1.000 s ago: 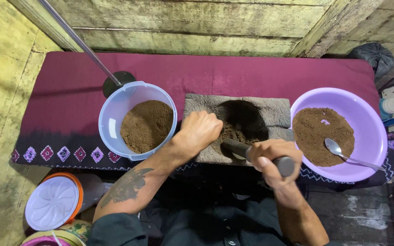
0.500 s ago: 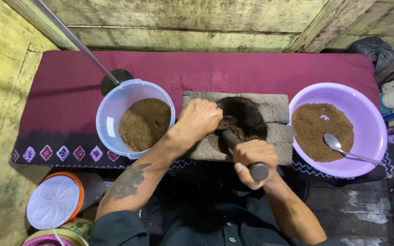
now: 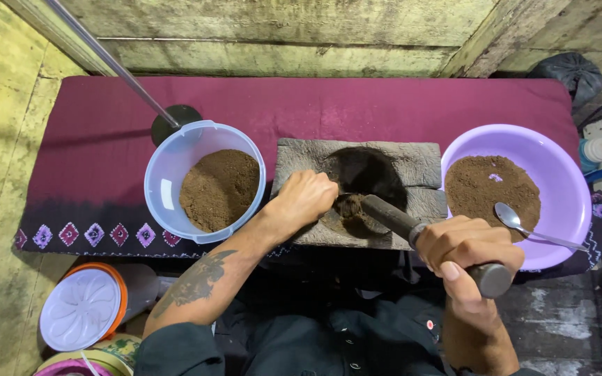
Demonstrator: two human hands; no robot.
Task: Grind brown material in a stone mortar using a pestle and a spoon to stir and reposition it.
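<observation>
Head view: right hand (image 3: 469, 254) clenches pestle (image 3: 412, 226), left hand (image 3: 304, 198) curls fingers over mortar (image 3: 412, 163), between powder bowls.

Single head-worn view, aimed steeply down from above; close range. Stone mortar (image 3: 357, 191) centred, maroon cloth (image 3: 384, 104) spread across frame, wooden wall (image 3: 301, 35) seen at top.
</observation>
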